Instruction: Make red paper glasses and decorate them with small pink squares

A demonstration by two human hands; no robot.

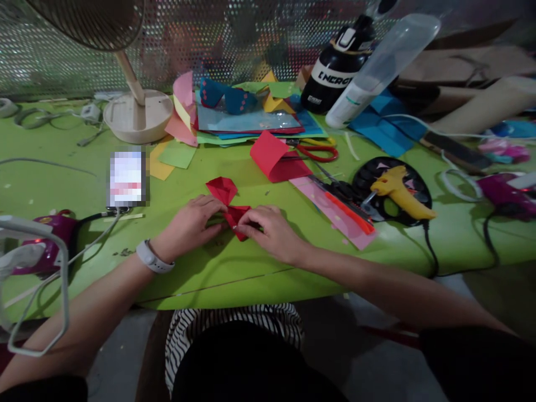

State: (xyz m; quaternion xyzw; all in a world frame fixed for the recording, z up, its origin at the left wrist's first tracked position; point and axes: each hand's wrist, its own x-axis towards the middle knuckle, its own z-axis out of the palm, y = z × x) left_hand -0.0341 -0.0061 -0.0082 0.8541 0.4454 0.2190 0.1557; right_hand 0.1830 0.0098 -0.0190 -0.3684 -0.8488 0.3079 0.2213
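Observation:
A folded red paper piece [223,190] lies on the green table [201,279], in front of my body. My left hand [195,220] pinches its middle from the left, with a pale band on the wrist. From the right, my right hand [272,231] has thumb and fingers closed on the lower part of the same paper. The fingertips of both hands are close together and hide some of its folds. A larger curled red sheet [272,159] rests behind my right hand, beside scissors with red and yellow handles [316,151].
A yellow glue gun [397,192] sits on a black round tray at right, near a pink strip [343,223] and a cutter. Behind stand a black bottle [335,72], stacked coloured papers [251,120] and a fan base [138,117]. A phone [127,178] lies left, with cables.

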